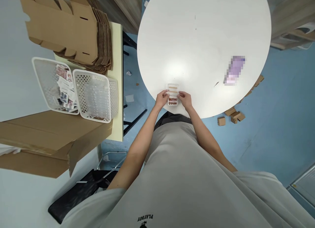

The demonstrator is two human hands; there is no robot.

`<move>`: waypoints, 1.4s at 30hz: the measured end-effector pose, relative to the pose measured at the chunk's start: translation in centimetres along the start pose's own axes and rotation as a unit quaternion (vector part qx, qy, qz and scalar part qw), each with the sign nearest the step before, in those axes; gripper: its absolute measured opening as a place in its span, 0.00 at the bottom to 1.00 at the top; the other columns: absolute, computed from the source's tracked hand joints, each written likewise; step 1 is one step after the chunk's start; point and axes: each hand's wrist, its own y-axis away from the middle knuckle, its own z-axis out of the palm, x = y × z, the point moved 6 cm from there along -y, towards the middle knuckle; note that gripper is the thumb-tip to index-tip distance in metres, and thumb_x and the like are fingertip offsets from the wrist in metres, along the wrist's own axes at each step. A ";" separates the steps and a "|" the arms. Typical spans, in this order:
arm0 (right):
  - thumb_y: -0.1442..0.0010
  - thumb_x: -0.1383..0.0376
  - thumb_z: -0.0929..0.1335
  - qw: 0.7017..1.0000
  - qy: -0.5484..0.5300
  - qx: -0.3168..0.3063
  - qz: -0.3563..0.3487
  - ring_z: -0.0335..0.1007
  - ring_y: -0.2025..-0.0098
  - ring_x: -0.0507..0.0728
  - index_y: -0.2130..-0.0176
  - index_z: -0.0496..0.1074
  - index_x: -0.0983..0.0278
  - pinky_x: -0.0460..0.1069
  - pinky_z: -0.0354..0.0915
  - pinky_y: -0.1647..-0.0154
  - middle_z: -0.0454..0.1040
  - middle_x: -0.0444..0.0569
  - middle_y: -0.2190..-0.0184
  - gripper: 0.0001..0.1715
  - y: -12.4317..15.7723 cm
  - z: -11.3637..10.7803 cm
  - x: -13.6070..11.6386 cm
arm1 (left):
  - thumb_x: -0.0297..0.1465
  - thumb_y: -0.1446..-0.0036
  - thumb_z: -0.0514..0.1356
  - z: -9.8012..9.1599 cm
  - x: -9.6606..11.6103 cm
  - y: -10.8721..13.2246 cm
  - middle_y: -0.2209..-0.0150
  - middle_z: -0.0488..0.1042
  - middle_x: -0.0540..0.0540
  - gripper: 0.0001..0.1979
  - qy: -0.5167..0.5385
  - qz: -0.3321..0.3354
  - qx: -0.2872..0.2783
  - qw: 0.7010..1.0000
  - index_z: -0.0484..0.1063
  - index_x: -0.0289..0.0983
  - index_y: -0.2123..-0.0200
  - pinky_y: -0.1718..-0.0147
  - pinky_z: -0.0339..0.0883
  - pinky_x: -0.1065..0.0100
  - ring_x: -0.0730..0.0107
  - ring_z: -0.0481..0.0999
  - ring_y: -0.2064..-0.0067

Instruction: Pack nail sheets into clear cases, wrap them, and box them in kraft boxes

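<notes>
A small clear plastic case (pixel 173 94) lies at the near edge of the round white table (pixel 204 37). It holds rows of reddish-brown pieces and pale sticks. My left hand (pixel 161 98) pinches its left side and my right hand (pixel 185 98) pinches its right side. Both hands have their fingers curled onto the case.
Two white perforated baskets (pixel 94 95) stand on a side table to the left, one with printed cards, beside stacked flat cardboard (pixel 66 27). A large cardboard box (pixel 49 139) lies below them. Small cardboard boxes (pixel 231 114) lie on the blue floor. A blurred purple item (pixel 235 70) rests on the round table.
</notes>
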 end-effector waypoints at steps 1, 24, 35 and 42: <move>0.46 0.57 0.76 1.000 -0.024 -0.016 -0.001 0.80 0.55 0.60 0.53 0.80 0.62 0.60 0.76 0.40 0.85 0.49 0.61 0.22 0.3 -0.3 0.1 | 0.31 0.42 0.71 0.3 -0.1 0.4 0.62 0.83 0.44 0.23 0.016 -0.019 -0.012 1.000 0.82 0.36 0.43 0.46 0.79 0.52 0.58 0.84 0.56; 0.49 0.41 0.81 0.988 -0.124 -0.045 -0.081 0.76 0.37 0.68 0.31 0.70 0.56 0.65 0.76 0.38 0.72 0.61 0.29 0.54 6.4 -5.8 1.0 | 0.40 0.43 0.79 6.6 0.0 8.3 0.47 0.83 0.33 0.28 0.052 -0.075 -0.116 0.989 0.77 0.36 0.45 0.40 0.77 0.46 0.51 0.86 0.48; 0.50 0.29 0.79 0.991 -0.111 -0.077 -0.019 0.83 0.57 0.59 0.63 0.77 0.60 0.56 0.81 0.47 0.84 0.52 0.63 0.40 8.5 -7.9 2.4 | 0.34 0.50 0.81 8.4 -0.6 9.2 0.59 0.86 0.45 0.27 0.052 -0.019 -0.104 0.993 0.78 0.37 0.49 0.44 0.78 0.54 0.62 0.85 0.56; 0.52 0.28 0.80 0.991 -0.103 -0.079 -0.027 0.83 0.58 0.58 0.65 0.80 0.61 0.57 0.79 0.44 0.86 0.52 0.64 0.41 8.9 -11.3 2.5 | 0.35 0.52 0.81 10.8 -0.4 9.4 0.61 0.86 0.45 0.29 0.037 -0.036 -0.131 0.990 0.78 0.37 0.49 0.45 0.79 0.54 0.62 0.85 0.58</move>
